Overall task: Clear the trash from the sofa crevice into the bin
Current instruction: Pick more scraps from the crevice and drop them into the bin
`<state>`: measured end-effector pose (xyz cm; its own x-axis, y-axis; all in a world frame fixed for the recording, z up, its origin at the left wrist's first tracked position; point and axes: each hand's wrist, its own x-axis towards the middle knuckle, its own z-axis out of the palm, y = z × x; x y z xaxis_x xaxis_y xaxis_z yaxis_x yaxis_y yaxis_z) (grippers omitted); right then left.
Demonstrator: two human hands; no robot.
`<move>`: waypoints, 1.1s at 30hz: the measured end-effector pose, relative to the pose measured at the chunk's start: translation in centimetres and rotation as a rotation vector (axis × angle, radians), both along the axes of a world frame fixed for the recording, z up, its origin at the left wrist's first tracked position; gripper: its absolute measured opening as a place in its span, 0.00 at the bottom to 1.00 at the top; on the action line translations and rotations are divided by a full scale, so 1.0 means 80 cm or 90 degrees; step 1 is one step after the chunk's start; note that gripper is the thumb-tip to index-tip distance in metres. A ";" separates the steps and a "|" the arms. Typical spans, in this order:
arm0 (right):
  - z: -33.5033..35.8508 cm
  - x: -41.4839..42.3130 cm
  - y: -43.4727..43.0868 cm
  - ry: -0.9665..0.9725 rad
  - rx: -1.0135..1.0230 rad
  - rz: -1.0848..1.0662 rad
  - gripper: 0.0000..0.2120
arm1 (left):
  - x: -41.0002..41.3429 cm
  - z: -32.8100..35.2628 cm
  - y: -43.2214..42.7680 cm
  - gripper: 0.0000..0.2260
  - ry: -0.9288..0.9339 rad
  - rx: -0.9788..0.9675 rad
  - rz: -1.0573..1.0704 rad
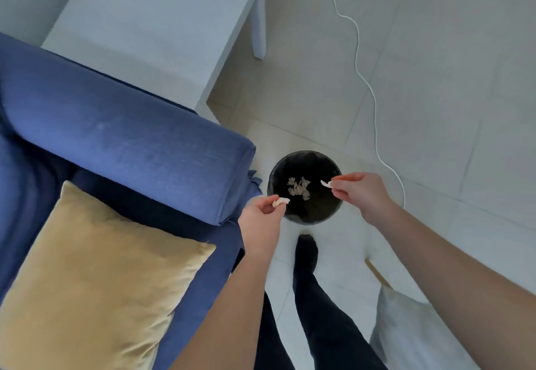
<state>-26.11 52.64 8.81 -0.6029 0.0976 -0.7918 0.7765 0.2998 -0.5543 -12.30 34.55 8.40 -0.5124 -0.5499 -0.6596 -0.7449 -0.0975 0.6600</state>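
A round black bin (pixel 319 213) stands on the floor just past the blue sofa's armrest (pixel 130 137). Several pale scraps (pixel 298 187) lie at its bottom. My left hand (pixel 261 219) hovers over the bin's near-left rim, fingers pinched on a small pale scrap (pixel 280 202). My right hand (pixel 359 192) is above the right rim, pinching another pale scrap (pixel 326 184) that points into the opening. The sofa crevice itself is in shadow and I cannot see into it.
A mustard cushion (pixel 98 279) lies on the sofa seat. A white side table (pixel 162 21) stands behind the armrest. A white cable (pixel 374 100) snakes across the tiled floor to the right of the bin. My foot (pixel 306 249) is planted just before the bin. A grey cushion (pixel 406 335) sits at lower right.
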 end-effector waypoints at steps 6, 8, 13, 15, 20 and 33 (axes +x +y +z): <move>-0.049 0.025 0.034 -0.043 0.064 -0.035 0.06 | -0.012 -0.050 0.032 0.06 -0.081 -0.025 -0.061; -0.068 0.031 0.037 -0.046 0.086 -0.042 0.07 | -0.018 -0.066 0.039 0.05 -0.098 -0.038 -0.074; -0.115 0.039 0.031 -0.039 0.132 -0.036 0.08 | -0.037 -0.113 0.053 0.08 -0.148 -0.049 -0.088; -0.128 0.038 0.027 -0.038 0.133 -0.041 0.06 | -0.042 -0.134 0.055 0.10 -0.163 -0.036 -0.087; -0.152 0.030 0.025 -0.070 0.141 -0.021 0.23 | -0.039 -0.163 0.050 0.16 -0.204 0.018 -0.067; -0.069 0.019 0.005 -0.123 0.051 -0.002 0.16 | -0.018 -0.096 0.008 0.12 -0.206 0.039 -0.029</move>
<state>-24.58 53.06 3.28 -0.4397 0.1666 -0.8826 0.8675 0.3335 -0.3692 -13.75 35.20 0.75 -0.2947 -0.4848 -0.8235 -0.9192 -0.0917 0.3830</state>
